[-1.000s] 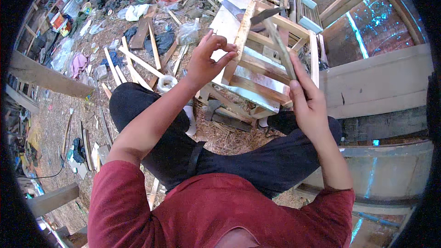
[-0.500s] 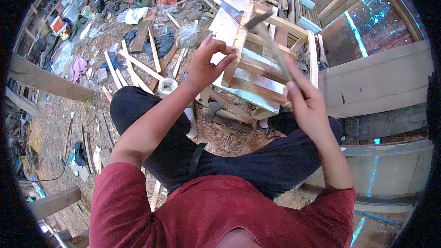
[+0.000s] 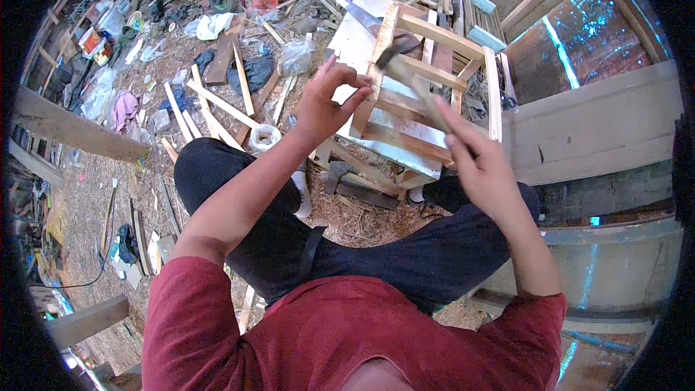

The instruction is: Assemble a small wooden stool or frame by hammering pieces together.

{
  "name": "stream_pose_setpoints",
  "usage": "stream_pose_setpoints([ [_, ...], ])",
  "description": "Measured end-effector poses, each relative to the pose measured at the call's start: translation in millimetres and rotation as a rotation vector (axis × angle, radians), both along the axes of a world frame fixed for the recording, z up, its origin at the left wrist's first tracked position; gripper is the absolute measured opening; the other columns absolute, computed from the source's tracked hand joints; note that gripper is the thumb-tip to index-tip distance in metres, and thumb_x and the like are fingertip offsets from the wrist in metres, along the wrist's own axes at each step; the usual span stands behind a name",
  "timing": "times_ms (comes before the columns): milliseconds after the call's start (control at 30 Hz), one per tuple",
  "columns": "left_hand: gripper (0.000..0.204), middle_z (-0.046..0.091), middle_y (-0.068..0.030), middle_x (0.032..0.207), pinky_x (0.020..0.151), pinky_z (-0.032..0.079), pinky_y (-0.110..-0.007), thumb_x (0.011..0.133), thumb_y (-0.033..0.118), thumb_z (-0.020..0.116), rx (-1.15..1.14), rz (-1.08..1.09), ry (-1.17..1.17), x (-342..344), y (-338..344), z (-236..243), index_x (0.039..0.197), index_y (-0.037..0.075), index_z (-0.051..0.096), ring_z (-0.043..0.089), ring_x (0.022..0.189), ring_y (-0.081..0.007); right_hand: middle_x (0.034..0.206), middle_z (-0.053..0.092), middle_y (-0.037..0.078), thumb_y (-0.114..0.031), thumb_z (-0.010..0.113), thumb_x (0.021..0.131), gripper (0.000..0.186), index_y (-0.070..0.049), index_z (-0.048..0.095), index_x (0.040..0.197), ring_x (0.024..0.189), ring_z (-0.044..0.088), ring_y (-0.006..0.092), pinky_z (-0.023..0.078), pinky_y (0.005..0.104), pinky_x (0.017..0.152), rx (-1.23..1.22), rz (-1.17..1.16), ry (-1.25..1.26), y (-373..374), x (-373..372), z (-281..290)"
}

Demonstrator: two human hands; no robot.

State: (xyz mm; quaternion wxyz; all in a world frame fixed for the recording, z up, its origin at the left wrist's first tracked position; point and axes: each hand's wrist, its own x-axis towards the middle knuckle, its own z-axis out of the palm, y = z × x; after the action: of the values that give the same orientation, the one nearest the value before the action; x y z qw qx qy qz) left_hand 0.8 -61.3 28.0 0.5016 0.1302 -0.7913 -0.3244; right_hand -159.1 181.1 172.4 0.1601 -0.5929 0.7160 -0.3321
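1. Head view: the left hand (image 3: 326,105) pinches something too small to make out against an upright slat of the wooden frame (image 3: 423,83), which stands before the person's knees.
2. The right hand (image 3: 481,166) is wrapped around a hammer (image 3: 409,76), head at the slat.
3. Loose wood strips (image 3: 217,105) litter the ground.

Dirt floor (image 3: 87,195): wood slats (image 3: 217,105), tape roll (image 3: 265,136), plastic bags (image 3: 295,58), wooden frame (image 3: 420,94).

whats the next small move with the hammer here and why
Probably a short, light tap down. The right hand holds the hammer with its head by the wooden frame slat, and the left hand pinches right at that spot, so the fingers are close.
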Motion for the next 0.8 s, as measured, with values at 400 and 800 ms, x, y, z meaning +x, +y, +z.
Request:
stream_pose_setpoints([
  [400,0.026,0.082,-0.0002,0.102,0.126,0.033,-0.062,0.094,0.013,0.084,-0.011,-0.022,0.024,-1.6,-1.0,-3.6,0.104,0.012,0.061,0.078,0.103,-0.0212,0.153,0.063,0.019,-0.01,0.057,0.11,0.052,-0.018,0.053,0.161,0.141,0.062,0.0339,0.046,0.0376,0.116,-0.193,-0.021,-0.036,-1.7,3.1,4.4],
  [800,0.028,0.082,-0.0013,0.104,0.125,0.034,-0.063,0.094,0.012,0.083,-0.037,-0.03,0.01,-1.1,-0.7,-4.6,0.105,0.011,0.057,0.078,0.104,-0.0228,0.155,0.06,0.022,-0.01,0.056,0.111,0.053,-0.019,0.05,0.163,0.145,0.058,0.0321,0.045,0.0358,0.117,0.081,0.009,-0.023,1.4,0.7,3.3],
])
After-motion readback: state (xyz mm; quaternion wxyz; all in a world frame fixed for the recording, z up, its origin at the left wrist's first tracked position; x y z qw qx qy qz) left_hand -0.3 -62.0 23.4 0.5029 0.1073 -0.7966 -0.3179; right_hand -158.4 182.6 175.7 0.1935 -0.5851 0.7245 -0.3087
